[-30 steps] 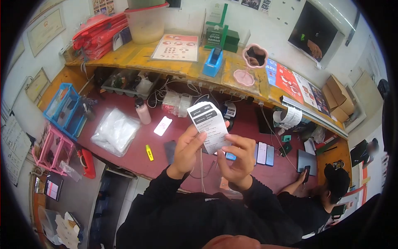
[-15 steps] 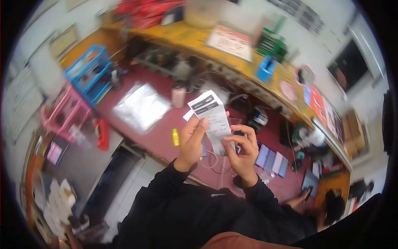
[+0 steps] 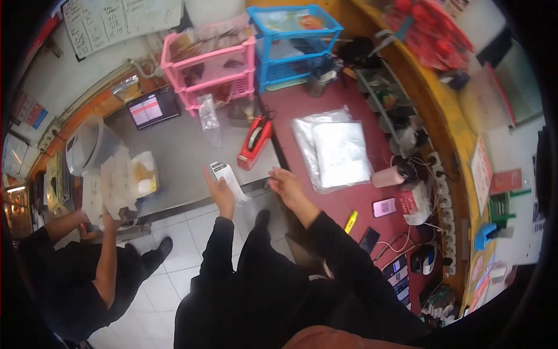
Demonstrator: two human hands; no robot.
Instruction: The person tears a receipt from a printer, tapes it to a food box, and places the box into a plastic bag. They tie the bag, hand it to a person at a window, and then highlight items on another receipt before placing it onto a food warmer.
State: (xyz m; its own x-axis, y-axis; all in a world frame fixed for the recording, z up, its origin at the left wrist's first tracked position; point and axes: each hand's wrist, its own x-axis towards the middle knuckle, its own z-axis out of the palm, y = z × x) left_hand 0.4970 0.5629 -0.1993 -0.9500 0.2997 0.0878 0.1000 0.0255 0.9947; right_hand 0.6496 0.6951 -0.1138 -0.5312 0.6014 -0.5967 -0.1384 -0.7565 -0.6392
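My left hand (image 3: 222,196) is closed on a printed receipt (image 3: 225,173), a white paper slip whose lower end curls to the right. To the right of it, my right hand (image 3: 289,189) is held near the table edge, its fingers loosely bent and apart, with nothing visible in them. Just beyond both hands, a red tape dispenser (image 3: 256,141) lies on the grey metal counter (image 3: 186,166). Clear plastic bags (image 3: 340,152) lie flat in a stack on the dark red table (image 3: 302,107), past my right hand.
Pink (image 3: 212,78) and blue (image 3: 299,49) tiered racks stand at the back. A tablet (image 3: 152,109) leans on the counter. At left, another person's hands (image 3: 107,221) hold beige cardboard pieces (image 3: 119,180). A yellow highlighter (image 3: 351,221), phone (image 3: 384,207) and pink bottle (image 3: 388,177) are right.
My view has swung left toward the grey counter and the other person. Both hands held the receipt before; now my right hand has let go and the receipt stays in my left.
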